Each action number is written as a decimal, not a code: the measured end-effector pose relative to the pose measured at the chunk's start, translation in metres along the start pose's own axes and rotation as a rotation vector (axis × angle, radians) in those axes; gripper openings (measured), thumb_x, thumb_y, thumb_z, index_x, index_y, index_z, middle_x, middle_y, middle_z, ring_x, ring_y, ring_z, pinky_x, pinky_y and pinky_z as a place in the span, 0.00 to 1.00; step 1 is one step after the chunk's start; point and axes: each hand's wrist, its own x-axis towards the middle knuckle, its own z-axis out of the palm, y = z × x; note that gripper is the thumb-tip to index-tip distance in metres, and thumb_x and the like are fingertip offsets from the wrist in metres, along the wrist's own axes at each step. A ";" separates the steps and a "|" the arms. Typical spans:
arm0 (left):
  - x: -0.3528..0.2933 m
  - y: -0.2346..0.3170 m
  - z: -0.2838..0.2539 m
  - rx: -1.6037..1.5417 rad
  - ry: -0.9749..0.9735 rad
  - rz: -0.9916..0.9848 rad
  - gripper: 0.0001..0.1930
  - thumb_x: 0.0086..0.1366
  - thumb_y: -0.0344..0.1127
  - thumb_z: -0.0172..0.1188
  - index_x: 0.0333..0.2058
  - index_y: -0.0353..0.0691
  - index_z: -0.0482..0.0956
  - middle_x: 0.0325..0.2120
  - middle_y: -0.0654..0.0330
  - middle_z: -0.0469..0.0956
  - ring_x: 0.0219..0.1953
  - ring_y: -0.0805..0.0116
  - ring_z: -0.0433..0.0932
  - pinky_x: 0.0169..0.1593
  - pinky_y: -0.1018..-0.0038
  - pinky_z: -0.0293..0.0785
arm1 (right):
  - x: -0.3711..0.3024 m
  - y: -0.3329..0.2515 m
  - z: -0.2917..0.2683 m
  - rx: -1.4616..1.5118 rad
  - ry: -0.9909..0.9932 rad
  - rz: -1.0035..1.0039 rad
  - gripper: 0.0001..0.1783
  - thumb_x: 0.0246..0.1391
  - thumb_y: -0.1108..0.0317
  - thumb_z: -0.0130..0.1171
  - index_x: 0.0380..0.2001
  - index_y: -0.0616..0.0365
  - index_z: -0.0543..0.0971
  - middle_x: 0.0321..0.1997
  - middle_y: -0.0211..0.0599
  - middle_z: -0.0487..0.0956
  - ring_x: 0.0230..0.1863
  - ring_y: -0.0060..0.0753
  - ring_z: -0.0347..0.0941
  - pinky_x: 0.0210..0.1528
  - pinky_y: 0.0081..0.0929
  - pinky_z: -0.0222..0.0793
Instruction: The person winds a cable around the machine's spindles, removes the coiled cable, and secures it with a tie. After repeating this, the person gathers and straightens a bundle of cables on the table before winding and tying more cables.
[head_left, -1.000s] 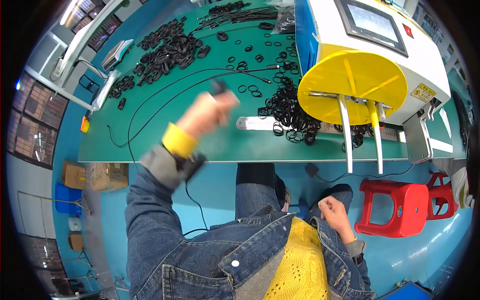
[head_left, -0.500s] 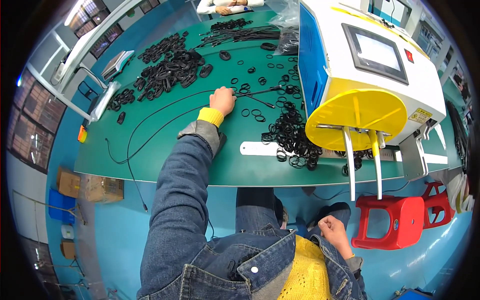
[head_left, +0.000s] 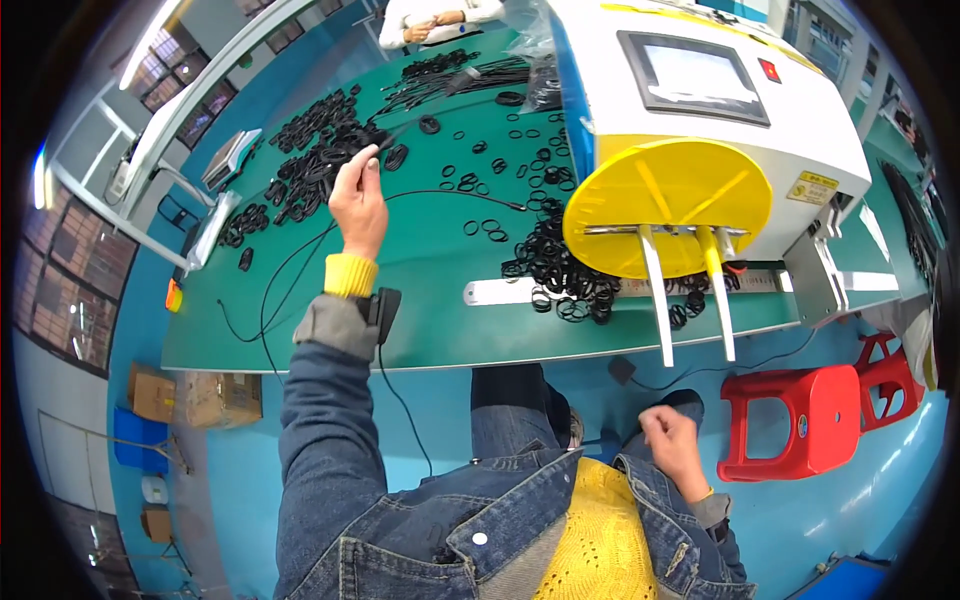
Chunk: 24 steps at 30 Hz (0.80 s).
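Observation:
My left hand (head_left: 358, 205) is raised over the green table (head_left: 440, 335), thumb and forefinger pinching a black cable near its blurred end. Part of that cable trails down past the wrist. A second stretch of black cable (head_left: 455, 191) lies on the table beside my hand, its plug pointing right. Just beyond my fingers is a heap of coiled black cables (head_left: 310, 150). My right hand (head_left: 675, 450) hangs low near my lap, fingers curled, with nothing visible in it. Loose black rings (head_left: 560, 255) are piled right of the middle, by a metal ruler (head_left: 495, 291).
A white machine with a screen (head_left: 690, 75) and a yellow disc (head_left: 665, 205) with two prongs stands at the right. A small black box (head_left: 386, 312) with a cord is beside my left cuff. Red stools (head_left: 800, 425) stand below. Another person's hands (head_left: 435, 25) show across the table.
My left hand has lifted and moved left and away from me, carrying a cable end off the table. My right hand stays low and curled. The view has shifted slightly.

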 end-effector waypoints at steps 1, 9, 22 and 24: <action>-0.003 0.034 -0.003 0.073 -0.103 0.086 0.08 0.58 0.27 0.57 0.37 0.39 0.78 0.23 0.60 0.74 0.26 0.71 0.71 0.31 0.78 0.68 | 0.000 -0.010 -0.004 0.014 0.176 -0.164 0.07 0.50 0.72 0.55 0.32 0.63 0.77 0.20 0.35 0.74 0.21 0.23 0.69 0.23 0.22 0.64; -0.041 0.202 -0.008 -0.094 -0.308 0.617 0.08 0.53 0.21 0.58 0.34 0.34 0.78 0.20 0.60 0.71 0.23 0.69 0.65 0.28 0.74 0.61 | -0.001 -0.146 -0.071 -0.538 0.733 -1.068 0.20 0.44 0.74 0.63 0.42 0.70 0.74 0.36 0.44 0.72 0.32 0.35 0.69 0.30 0.25 0.66; -0.095 0.243 0.004 -0.466 -0.447 0.011 0.06 0.59 0.25 0.54 0.34 0.29 0.76 0.23 0.61 0.71 0.22 0.78 0.63 0.27 0.84 0.57 | 0.032 -0.135 -0.085 -0.560 0.723 -1.148 0.28 0.33 0.78 0.65 0.45 0.68 0.73 0.39 0.42 0.73 0.36 0.36 0.70 0.34 0.27 0.69; -0.100 0.241 0.012 -0.581 -0.501 -0.234 0.06 0.60 0.25 0.54 0.35 0.29 0.76 0.23 0.62 0.71 0.23 0.80 0.64 0.27 0.85 0.58 | 0.034 -0.129 -0.084 -0.584 0.733 -1.140 0.28 0.33 0.79 0.64 0.44 0.67 0.73 0.36 0.40 0.73 0.34 0.38 0.69 0.33 0.27 0.69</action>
